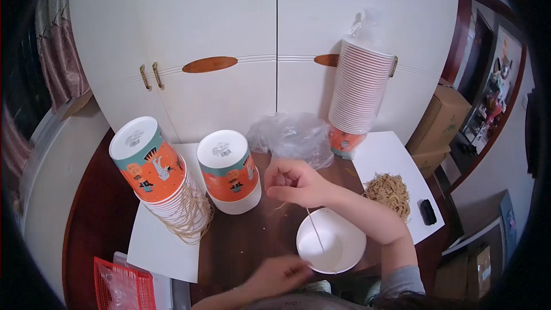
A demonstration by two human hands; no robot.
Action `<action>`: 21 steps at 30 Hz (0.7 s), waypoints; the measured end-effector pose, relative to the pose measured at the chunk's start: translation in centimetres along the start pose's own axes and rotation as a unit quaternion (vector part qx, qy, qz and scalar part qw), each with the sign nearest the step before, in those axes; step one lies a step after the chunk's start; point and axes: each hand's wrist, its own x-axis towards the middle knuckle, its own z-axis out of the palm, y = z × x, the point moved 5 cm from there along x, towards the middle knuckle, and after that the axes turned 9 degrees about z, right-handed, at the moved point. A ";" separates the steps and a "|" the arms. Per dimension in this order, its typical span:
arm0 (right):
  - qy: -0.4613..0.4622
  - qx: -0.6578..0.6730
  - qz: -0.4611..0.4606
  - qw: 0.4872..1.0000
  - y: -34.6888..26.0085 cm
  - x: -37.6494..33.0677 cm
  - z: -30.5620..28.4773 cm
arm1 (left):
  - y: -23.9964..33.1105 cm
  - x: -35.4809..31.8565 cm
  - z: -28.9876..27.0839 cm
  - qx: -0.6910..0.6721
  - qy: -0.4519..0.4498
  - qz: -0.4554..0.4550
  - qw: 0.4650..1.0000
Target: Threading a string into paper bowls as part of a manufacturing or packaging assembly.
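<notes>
My right hand (pixel 295 183) reaches across from the right, its fingers pinched above a white paper bucket (pixel 350 235). From it a thin pale string (pixel 314 227) hangs down into this open bucket. Smeared by motion, my left hand (pixel 281 275) is at the bucket's near left rim; whether it touches it I cannot tell. Tan strings (pixel 198 212) drape over a stack of nested orange-and-green paper buckets (pixel 152 161) at the left. Beside it stands a shorter upside-down stack (pixel 227 172). A tangled heap of tan strings (pixel 387 192) lies to the right, partly behind my forearm.
A crumpled clear plastic bag (pixel 293 138) lies at the table's back. Behind it to the right rises a tall bagged stack of buckets (pixel 361 86). A small black object (pixel 427 212) sits near the right edge. White cabinet doors (pixel 229 17) close off the back; a red basket (pixel 123 287) stands lower left.
</notes>
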 end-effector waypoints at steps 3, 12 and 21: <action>-0.033 0.100 -0.002 0.994 -0.1 -1.0 0.6 | -0.7 1.5 -5.7 0.064 0.229 -0.026 0.971; -0.043 0.136 -0.029 0.989 0.3 -3.3 0.7 | -3.3 5.9 -5.2 0.142 0.194 0.101 0.965; -0.005 0.178 0.010 0.984 1.2 -5.6 -1.0 | -3.0 7.3 -4.4 -0.123 0.104 0.053 0.985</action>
